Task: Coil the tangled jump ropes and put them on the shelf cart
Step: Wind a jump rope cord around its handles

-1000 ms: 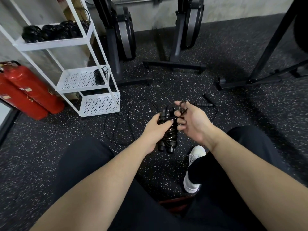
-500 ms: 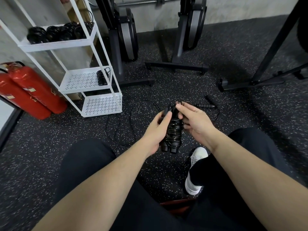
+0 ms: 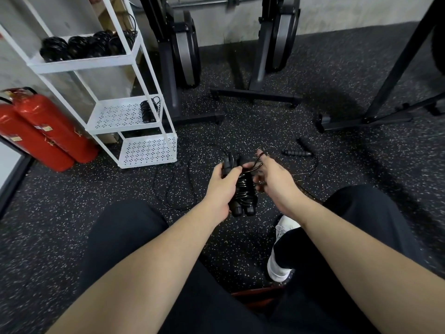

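On the speckled gym floor (image 3: 265, 131), the left hand (image 3: 220, 186) gripped the coiled jump rope (image 3: 243, 191) by its handles while the right hand (image 3: 272, 179) pinched the cord's tail, likely to be tucked before shelving on the cart (image 3: 134, 68) far left.

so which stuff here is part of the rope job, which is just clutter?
Job: coiled rope in left hand and right hand; loose rope on floor; shelf cart; stored coils.
Clutter: fire extinguishers; exercise machines.
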A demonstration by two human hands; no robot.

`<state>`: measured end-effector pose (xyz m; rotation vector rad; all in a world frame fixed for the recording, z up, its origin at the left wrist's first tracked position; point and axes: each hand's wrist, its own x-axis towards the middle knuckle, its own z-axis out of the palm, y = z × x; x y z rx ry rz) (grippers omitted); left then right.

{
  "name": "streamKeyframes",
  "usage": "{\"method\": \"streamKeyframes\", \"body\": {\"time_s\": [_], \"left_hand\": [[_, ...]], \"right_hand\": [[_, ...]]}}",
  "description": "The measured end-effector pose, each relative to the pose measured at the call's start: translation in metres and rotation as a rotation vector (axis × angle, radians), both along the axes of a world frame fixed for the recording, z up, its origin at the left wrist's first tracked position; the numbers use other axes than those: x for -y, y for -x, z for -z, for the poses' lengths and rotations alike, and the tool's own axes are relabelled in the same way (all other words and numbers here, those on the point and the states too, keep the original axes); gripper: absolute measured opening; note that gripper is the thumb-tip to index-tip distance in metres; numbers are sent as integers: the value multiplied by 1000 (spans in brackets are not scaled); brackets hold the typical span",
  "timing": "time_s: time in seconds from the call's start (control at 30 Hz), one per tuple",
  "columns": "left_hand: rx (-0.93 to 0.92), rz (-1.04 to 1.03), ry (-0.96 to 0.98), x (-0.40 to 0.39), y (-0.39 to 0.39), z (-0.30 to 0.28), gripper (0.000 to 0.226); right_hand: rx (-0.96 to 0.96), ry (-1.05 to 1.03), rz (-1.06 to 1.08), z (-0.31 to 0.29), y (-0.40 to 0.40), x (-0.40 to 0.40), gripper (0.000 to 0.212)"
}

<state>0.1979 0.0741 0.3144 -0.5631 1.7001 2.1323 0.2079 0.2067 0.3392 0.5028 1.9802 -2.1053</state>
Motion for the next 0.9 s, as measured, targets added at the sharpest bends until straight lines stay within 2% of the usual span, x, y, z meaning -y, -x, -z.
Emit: {"method": "streamKeyframes", "body": {"time_s": [0.13,0.23,0.33,0.4,0.5,0.57,0.7,0.9], "left_hand": [[5,-9,2,4,0,-2,34],[3,49,-23,4,0,-7,36],[-12,134,-38,-1,-2,-12,29],[-53,150,-8,-5,-4,-12,27],[-111,134,48,-6,-5,-13,26],[-136,154,87,-4,-6,-14,24],[-170,190,152,-2,-10,-15,37],[-230,168,277,-3,-14,-16,41]], "right_hand": [[-131,-110,-90,3,-2,-2,35],[-186,110,28,3,0,-5,20],[-129,294,229,4,7,-8,29],[-85,336,284,7,9,-9,31],[-68,305,270,11,9,-9,15],[-108,182,261,8,9,-9,10],[-252,-350,39,-1,6,-15,10],[-330,-776,-191,-3,4,-18,33]]}}
